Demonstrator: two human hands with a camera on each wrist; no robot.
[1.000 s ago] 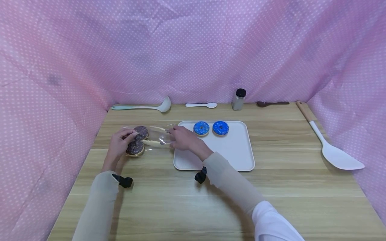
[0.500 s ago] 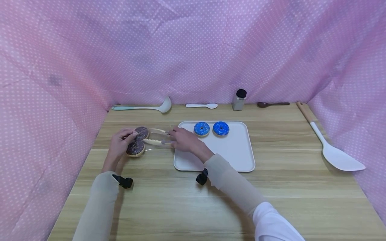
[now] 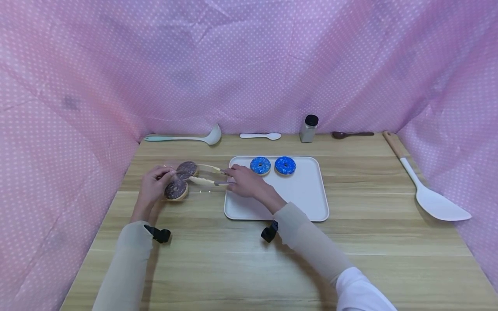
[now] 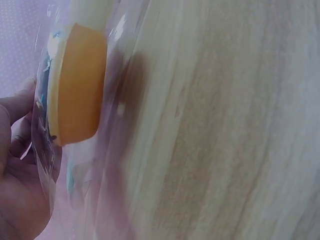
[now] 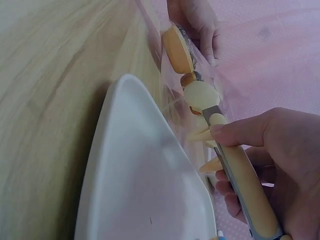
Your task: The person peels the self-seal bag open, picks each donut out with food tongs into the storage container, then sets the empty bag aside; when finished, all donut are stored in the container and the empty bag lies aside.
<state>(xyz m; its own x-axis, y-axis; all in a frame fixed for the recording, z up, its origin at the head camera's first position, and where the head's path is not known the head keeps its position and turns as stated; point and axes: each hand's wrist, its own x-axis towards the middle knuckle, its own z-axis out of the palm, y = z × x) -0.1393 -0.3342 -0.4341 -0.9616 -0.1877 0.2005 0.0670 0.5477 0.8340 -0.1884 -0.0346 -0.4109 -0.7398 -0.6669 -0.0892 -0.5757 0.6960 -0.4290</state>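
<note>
My left hand [image 3: 151,188] pinches the edge of a clear plastic bag [image 4: 46,172] at the table's left. Two brown-glazed, sprinkled doughnuts lie in the bag: a near one [image 3: 176,190] and a far one [image 3: 187,169]. In the left wrist view, one doughnut's orange-tan side [image 4: 82,85] shows through the film. My right hand [image 3: 249,183] grips cream-and-grey tongs [image 5: 247,185] by the handle. Their tips reach into the bag from the right, at the far doughnut. Whether both tips touch it I cannot tell.
A white tray [image 3: 295,198] beneath the right forearm bears two blue doughnuts [image 3: 285,166]. Along the back lie a ladle [image 3: 212,136], a white spoon [image 3: 272,136], a black-capped jar [image 3: 308,129] and a brown spoon [image 3: 342,134]. A white spatula [image 3: 435,201] lies at right.
My right hand has moved a little to the right with the tongs. The far doughnut has shifted slightly right, away from the near one. My left hand has stayed almost still.
</note>
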